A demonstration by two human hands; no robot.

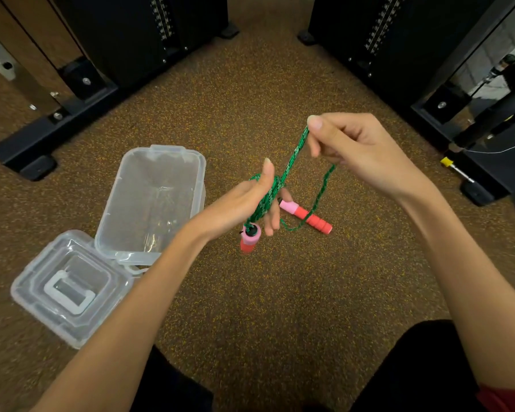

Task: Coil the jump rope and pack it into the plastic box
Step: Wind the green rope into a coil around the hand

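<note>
A green jump rope (295,153) with red and pink handles is held over the brown floor. Several turns of it are wound around my left hand (250,200), whose fingers are spread inside the coil. One handle (250,237) dangles just below that hand. My right hand (351,147) pinches the rope higher up and to the right, pulling a strand taut from the coil. A slack loop drops from the right hand to the second handle (308,217), which lies on the floor. The clear plastic box (122,185) stands open to the left.
The box's clear lid (42,301) lies flat at the front left, hinged to the box. Black gym machine bases (54,132) flank the floor at left and right (470,162). My dark-clothed knees (408,367) show at the bottom.
</note>
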